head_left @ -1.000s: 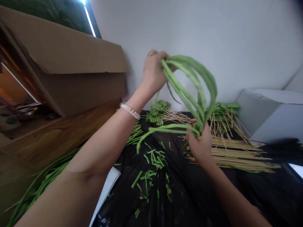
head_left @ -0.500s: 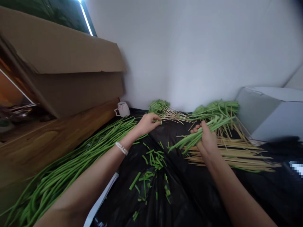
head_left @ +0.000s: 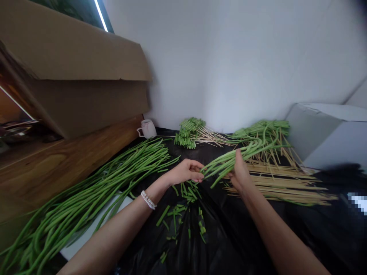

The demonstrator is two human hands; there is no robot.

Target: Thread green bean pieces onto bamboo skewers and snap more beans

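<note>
My right hand (head_left: pixel 240 175) grips a bunch of long green beans (head_left: pixel 252 147) that trails back to the right over the skewers. My left hand (head_left: pixel 185 171), a beaded bracelet on its wrist, pinches the near tips of that bunch. Both hands hover over a black plastic sheet (head_left: pixel 235 236). Below them lie several short cut bean bits (head_left: pixel 183 212).
A big pile of uncut long beans (head_left: pixel 86 198) lies at the left. Bare bamboo skewers (head_left: pixel 286 183) and skewered bean stacks (head_left: pixel 189 131) lie at the back. A cardboard box (head_left: pixel 74 72) overhangs a wooden shelf. A white cup (head_left: pixel 146 128) and a grey box (head_left: pixel 329 133) stand by the wall.
The looped beans came down from head height to the sheet. My left hand let go of the loop's top, dropped toward the far skewers, then came back to the bunch's tips.
</note>
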